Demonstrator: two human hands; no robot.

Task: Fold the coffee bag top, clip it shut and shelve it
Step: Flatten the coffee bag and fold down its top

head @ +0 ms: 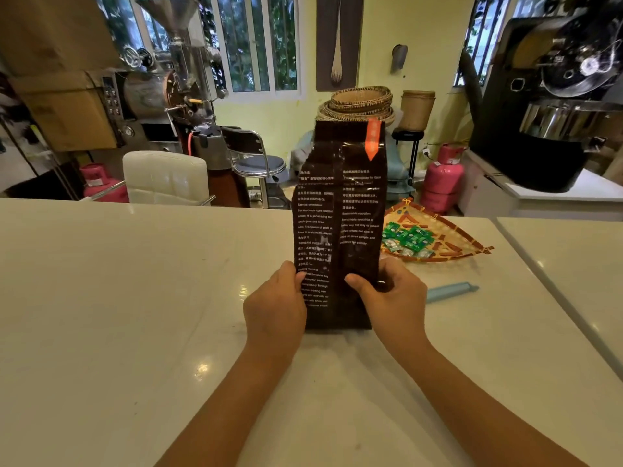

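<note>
While I watch from far away, I see this much.
Bag: the coffee bag point(338, 227) stands up tall on the white tabletop point(135, 298), its top not folded yet.
Done so far: I think nothing is finished; fold, clip and shelf are all left.
Left grip: my left hand point(274, 306) is closed on the bag's low left edge.
Right grip: my right hand point(392, 296) is closed on the low right edge, thumb in front.
Bag and hands: it sits between them, touching both.
Clip: a light blue clip point(451, 291) lies just right of my right hand.
Tray: a woven tray point(448, 242) with green packets point(408, 237) sits behind.
Shelf: I cannot see one.
</note>
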